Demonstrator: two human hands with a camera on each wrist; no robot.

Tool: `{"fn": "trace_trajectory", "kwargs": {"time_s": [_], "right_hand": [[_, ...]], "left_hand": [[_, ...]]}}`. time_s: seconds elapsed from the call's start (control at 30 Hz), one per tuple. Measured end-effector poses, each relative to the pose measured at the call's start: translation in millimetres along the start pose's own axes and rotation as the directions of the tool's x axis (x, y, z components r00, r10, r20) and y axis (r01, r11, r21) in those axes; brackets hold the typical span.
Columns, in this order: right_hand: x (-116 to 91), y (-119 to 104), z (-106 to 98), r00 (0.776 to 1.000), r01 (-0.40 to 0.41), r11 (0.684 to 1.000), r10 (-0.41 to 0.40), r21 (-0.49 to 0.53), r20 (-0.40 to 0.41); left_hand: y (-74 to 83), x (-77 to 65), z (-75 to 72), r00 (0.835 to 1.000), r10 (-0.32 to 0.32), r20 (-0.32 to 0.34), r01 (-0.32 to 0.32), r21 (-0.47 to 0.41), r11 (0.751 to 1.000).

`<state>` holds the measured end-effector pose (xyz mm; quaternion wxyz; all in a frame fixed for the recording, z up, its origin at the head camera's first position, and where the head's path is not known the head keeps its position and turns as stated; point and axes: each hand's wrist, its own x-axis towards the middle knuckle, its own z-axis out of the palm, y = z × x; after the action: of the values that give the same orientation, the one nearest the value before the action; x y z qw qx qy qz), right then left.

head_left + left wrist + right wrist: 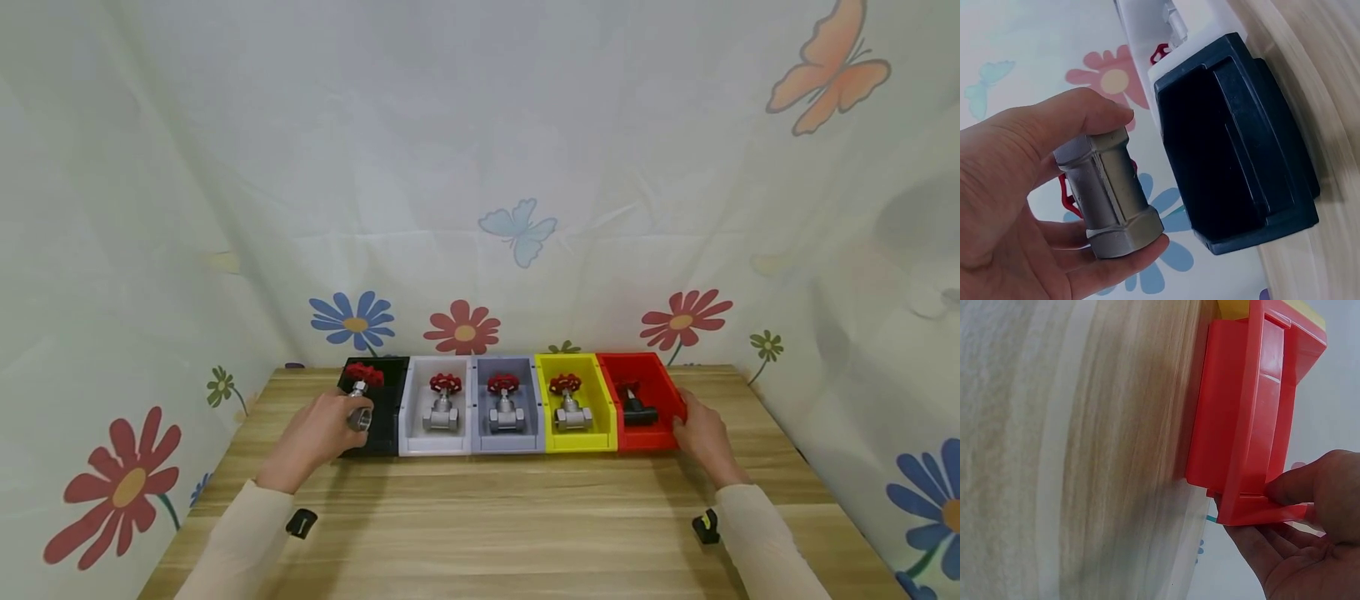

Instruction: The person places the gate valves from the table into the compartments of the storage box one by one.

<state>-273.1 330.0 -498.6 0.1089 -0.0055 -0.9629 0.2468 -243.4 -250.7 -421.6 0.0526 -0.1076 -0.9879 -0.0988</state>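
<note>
My left hand holds a metal gate valve with a red handwheel, thumb on one end of its body and fingers on the other. It is raised over the black bin, whose visible inside in the left wrist view holds nothing. At the other end of the row, my right hand pinches the side wall of the red bin, thumb inside and fingers outside. A dark valve with a black body lies in that red bin.
Between them, a white bin, a grey-blue bin and a yellow bin each hold a silver valve with a red handwheel. The bins stand side by side on a wooden table, before a flowered curtain.
</note>
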Motion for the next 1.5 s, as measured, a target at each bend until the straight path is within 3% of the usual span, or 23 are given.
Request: {"fn": "trace_trajectory", "kwargs": {"time_s": [0.4,1.5], "right_hand": [[0.1,-2.2,-0.3,1.0,-0.012,1.0,0.012,0.008,0.001],[0.5,-0.1,1.9,1.0,-0.015,1.0,0.015,0.009,-0.01]], "left_hand": [[-2.3,20.3,8.7,0.998,-0.003,-0.056,0.003,-0.004,1.0],[-8.7,53.2,50.8,0.994,-0.091,-0.056,0.089,-0.035,0.995]]}}
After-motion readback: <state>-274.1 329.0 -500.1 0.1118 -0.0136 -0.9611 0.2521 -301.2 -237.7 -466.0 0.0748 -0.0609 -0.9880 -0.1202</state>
